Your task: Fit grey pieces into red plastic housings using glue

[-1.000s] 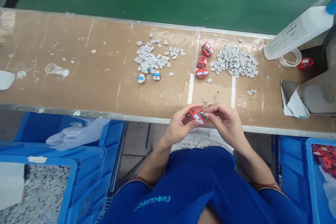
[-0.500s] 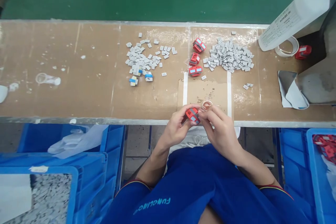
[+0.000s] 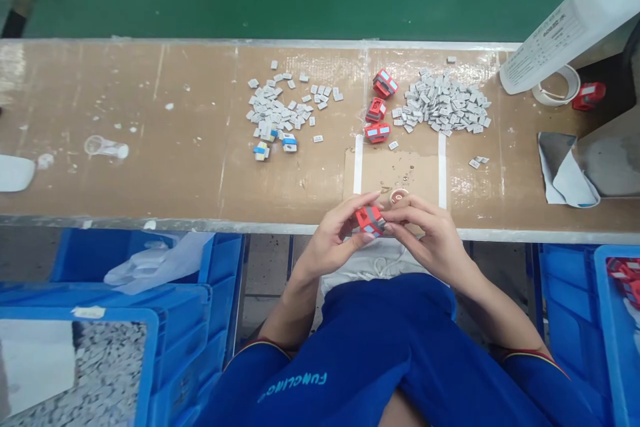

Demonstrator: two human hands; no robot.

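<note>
The person's left hand (image 3: 330,240) and right hand (image 3: 425,237) come together over the near edge of a wooden workbench (image 3: 175,180), clamping a red plastic block (image 3: 371,221) between their fingertips; the block sits in the middle of the grip, with grey and pale blue patches on its faces. Far left of the grip lie a white cloth scrap (image 3: 15,172) and a clear plastic piece (image 3: 106,147) on the bench, and below them, left of the hands, a blue crate (image 3: 150,347) holds a mass of small grey tags (image 3: 105,373). Ahead and left of the grip is a loose pile of grey tags (image 3: 275,107). Straight ahead, three more red blocks (image 3: 377,133) stand in a row, and just beyond the fingers a small copper ring (image 3: 399,196) rests on a cardboard sheet (image 3: 395,173). Ahead and right sits a denser grey pile (image 3: 443,101). Further right are a white bottle (image 3: 575,33), a tape roll (image 3: 557,87), another red block (image 3: 589,96) and a folded grey sheet (image 3: 567,170). Below, right of the hands, a blue bin (image 3: 620,320) holds red pieces.
</note>
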